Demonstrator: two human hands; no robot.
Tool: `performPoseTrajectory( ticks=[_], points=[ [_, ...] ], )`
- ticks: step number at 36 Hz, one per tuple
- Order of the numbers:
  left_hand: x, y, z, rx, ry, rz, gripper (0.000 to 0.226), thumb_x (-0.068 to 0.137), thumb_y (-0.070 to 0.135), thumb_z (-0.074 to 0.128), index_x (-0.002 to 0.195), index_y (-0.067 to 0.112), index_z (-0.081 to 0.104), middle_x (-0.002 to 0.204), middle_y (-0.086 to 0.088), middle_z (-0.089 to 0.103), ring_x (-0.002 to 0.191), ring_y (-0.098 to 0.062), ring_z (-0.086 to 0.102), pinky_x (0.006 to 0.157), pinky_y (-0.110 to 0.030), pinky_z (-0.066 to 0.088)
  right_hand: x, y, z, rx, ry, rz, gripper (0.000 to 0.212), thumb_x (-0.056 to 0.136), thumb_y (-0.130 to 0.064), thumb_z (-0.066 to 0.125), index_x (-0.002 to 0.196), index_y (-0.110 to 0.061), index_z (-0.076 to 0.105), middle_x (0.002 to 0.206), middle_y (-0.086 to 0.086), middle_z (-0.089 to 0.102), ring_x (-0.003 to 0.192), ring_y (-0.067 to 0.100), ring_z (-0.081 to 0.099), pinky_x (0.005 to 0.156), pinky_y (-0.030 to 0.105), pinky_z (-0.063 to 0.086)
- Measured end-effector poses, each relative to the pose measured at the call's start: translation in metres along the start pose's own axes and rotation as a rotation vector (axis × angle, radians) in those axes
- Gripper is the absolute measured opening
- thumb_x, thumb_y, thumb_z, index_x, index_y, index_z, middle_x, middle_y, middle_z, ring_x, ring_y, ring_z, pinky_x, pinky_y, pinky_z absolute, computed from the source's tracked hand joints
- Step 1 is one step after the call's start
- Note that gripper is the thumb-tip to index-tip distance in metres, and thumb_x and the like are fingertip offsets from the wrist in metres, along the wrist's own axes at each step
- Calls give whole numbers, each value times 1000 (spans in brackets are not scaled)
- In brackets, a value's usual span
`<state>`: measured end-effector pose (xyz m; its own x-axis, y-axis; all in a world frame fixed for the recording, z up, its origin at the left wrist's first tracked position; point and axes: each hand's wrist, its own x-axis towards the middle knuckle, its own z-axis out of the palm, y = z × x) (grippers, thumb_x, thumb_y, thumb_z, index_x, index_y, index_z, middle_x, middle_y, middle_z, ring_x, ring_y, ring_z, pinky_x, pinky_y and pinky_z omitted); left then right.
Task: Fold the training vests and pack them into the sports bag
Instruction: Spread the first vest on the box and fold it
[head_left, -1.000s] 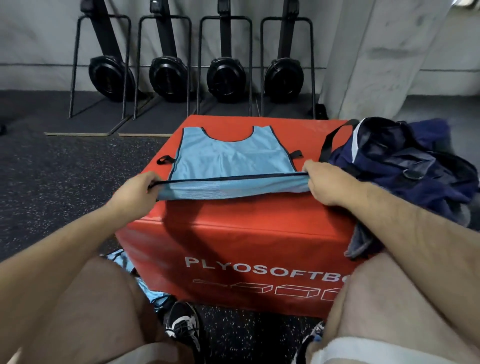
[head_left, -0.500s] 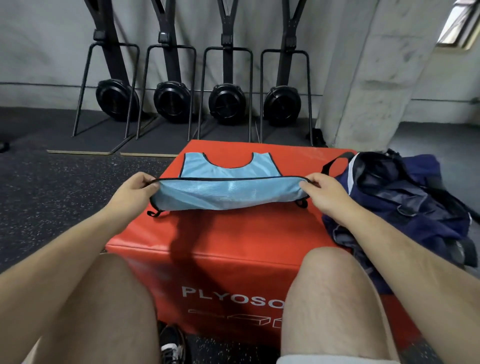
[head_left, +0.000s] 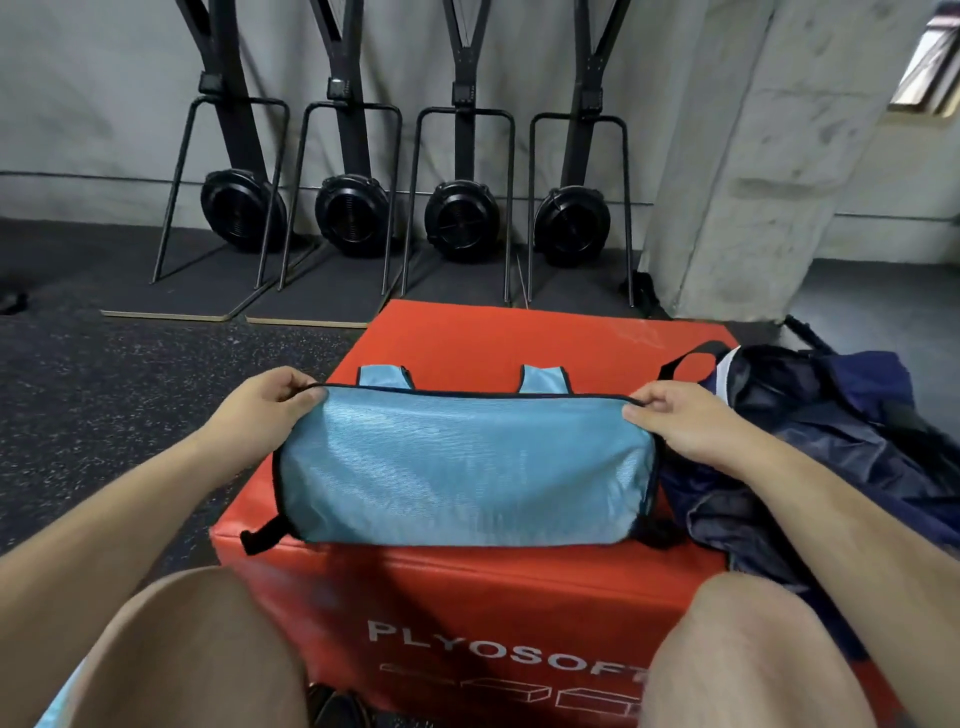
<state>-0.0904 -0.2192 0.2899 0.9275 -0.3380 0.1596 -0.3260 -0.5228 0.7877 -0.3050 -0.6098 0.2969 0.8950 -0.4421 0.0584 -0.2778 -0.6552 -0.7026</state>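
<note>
Pinching the black-bound hem at its 2 far corners, the left hand (head_left: 260, 410) and right hand (head_left: 675, 421) hold the light-blue mesh training vest (head_left: 462, 467), doubled over on the red plyo box (head_left: 467, 587). The fabric is likely light, limp and slippery, so grip the bound edges. The navy sports bag (head_left: 810, 431) lies just to the right.

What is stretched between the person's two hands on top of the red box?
In the head view, the folded light blue vest fills that stretch; the left hand and right hand each pinch one corner.
</note>
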Motion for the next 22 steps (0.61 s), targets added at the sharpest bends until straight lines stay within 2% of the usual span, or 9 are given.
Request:
performPoseTrajectory(
  ticks=[2,5,8,11,16,19,22],
  points=[
    [17,0,6,68,14,-22,12,96,28,61,95,17,66,91,0,69,82,-15,60,69,-28,43,16,4,5,-14,21,23,11,94,-27,67,90,-18,71,85,17,69,76,16,55,73,33,41],
    [46,-4,18,155,5,-56,14,98,25,57,102,15,66,97,-3,67,90,-21,59,72,-34,43,41,8,14,-70,50,51,15,96,-25,63,91,-12,69,73,4,59,70,16,49,66,32,37],
    [77,-11,33,170,25,-75,16,99,18,52,107,11,65,100,-8,66,88,-23,57,71,-33,41,70,12,24,-86,88,69,15,97,-20,60,92,-9,68,74,2,58,70,17,50,62,30,36],
    [105,-17,48,183,59,-84,15,99,15,50,103,10,63,94,-10,64,78,-22,54,61,-32,40,103,12,35,-106,95,73,14,98,-17,57,94,-8,67,71,-1,54,65,15,48,57,27,36],
    [156,-36,69,201,96,-82,13,99,19,51,94,10,58,78,-2,56,71,-22,51,55,-30,36,160,17,50,-140,128,77,16,99,-17,52,96,-6,63,79,6,59,69,19,50,61,33,38],
    [183,-51,83,219,79,-103,16,100,22,50,95,9,58,76,-2,56,64,-16,49,52,-29,35,193,27,63,-149,147,91,15,99,-16,50,93,-9,62,76,4,58,67,20,52,58,31,40],
    [208,-68,97,232,61,-126,17,101,23,48,96,9,56,79,-2,56,65,-15,49,52,-30,34,226,36,79,-165,167,97,14,99,-15,50,91,-11,59,76,3,58,69,23,54,60,34,40]
  ],
)
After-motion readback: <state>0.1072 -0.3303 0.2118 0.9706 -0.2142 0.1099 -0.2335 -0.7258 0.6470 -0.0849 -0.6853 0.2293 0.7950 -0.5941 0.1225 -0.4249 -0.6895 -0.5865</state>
